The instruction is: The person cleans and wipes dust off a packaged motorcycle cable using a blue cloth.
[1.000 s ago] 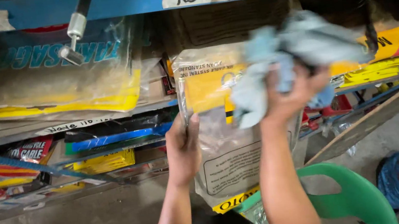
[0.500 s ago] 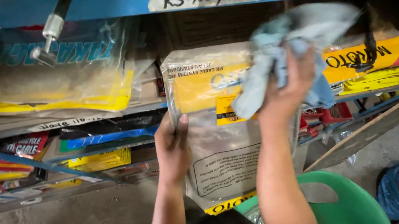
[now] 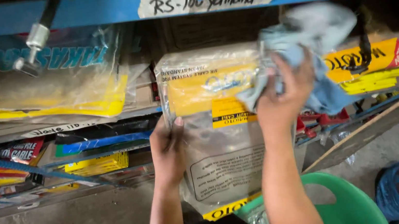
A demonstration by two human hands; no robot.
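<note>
The right hand's fingers [image 3: 291, 70] are curling tight around a pale blue cloth [image 3: 304, 45], bunching it against the top right corner of a clear plastic packet [image 3: 221, 135] with a yellow label band. The cloth is blurred at its upper edge, so by the look of it this is the wiping step, with the rag working across the packet's face. The left hand's fingers [image 3: 174, 134] are pinching the packet's left edge, thumb in front and the rest hidden behind, holding the packet upright in front of the blue metal shelf [image 3: 91, 10].

The right hand [image 3: 281, 98] is sitting palm forward, wrist bent back, forearm rising steeply from the bottom of the view. The left hand [image 3: 167, 150] is lower, its forearm climbing almost straight up alongside.

Behind the packet, more bagged cable packs [image 3: 39, 82] are lying stacked on the shelf. A green plastic chair [image 3: 350, 200] is showing below the forearms.

The next pass, I'd judge, is calling for a firm left-hand hold while the cloth sweeps down over the uncovered lower half.
</note>
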